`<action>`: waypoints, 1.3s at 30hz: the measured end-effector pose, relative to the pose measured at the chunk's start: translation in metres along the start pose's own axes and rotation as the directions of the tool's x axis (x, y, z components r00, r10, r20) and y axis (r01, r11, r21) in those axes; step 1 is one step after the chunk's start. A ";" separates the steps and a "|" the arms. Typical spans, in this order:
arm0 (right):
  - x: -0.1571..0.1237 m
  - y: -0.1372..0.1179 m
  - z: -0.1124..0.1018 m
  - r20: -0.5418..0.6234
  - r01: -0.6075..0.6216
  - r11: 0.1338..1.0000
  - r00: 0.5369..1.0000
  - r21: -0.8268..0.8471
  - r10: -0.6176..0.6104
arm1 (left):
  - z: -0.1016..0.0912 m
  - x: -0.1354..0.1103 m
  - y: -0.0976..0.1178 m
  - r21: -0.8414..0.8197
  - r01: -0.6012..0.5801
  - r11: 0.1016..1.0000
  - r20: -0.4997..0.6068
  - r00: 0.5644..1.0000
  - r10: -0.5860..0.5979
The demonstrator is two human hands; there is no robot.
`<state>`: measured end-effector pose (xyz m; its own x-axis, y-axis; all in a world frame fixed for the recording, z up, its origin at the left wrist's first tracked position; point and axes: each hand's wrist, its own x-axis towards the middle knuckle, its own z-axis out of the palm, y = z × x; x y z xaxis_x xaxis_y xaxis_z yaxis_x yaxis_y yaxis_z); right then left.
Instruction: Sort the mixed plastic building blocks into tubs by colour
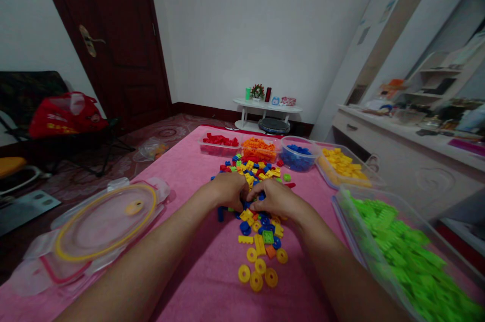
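Note:
A heap of mixed toy building bricks (250, 165) in red, blue, yellow, green and orange lies on the pink cloth. My left hand (229, 188) reaches into the heap from the left, its fingers curled down among the bricks. From the right comes my right hand (273, 195), with thumb and fingers bent together close to the left fingertips. Whatever the fingertips hold is hidden. Just below the hands lie blue round pieces (245, 228) and a green square brick (268, 237). Several yellow wheels (256, 281) are spread nearest to me.
Behind the heap stand containers of red bricks (220, 141), orange bricks (259, 149) and blue bricks (298, 155). Boxes of yellow bricks (343, 164) and green bricks (401, 246) line the right side. Clear container lids (106, 221) lie at the left on the pink cloth (189, 271).

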<state>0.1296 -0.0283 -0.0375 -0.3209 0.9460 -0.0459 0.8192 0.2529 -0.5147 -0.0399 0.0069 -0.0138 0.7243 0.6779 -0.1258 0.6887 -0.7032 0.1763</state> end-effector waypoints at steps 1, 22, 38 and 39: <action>-0.002 -0.002 -0.001 0.014 -0.004 0.999 1.000 -0.036 0.005 | -0.001 -0.001 0.000 -0.004 -0.004 1.000 0.010 1.000 0.004; 0.006 -0.001 -0.006 -0.452 -0.253 0.945 0.882 -0.208 0.137 | -0.006 0.012 -0.017 -0.223 0.146 0.964 -0.360 0.907 -0.221; 0.014 0.000 -0.002 -0.422 0.004 0.811 0.855 0.585 0.301 | -0.005 0.014 -0.016 -0.298 -0.005 0.955 -0.555 0.815 -0.168; 0.014 -0.001 -0.003 -0.350 0.048 0.645 0.870 0.762 0.348 | -0.006 0.014 -0.014 -0.312 -0.042 0.949 -0.596 0.786 -0.162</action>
<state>0.1257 -0.0149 -0.0347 0.1719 0.9818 0.0804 0.1509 0.0544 -0.9871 -0.0394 0.0274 -0.0121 0.4398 0.7745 0.4547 0.6136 -0.6288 0.4775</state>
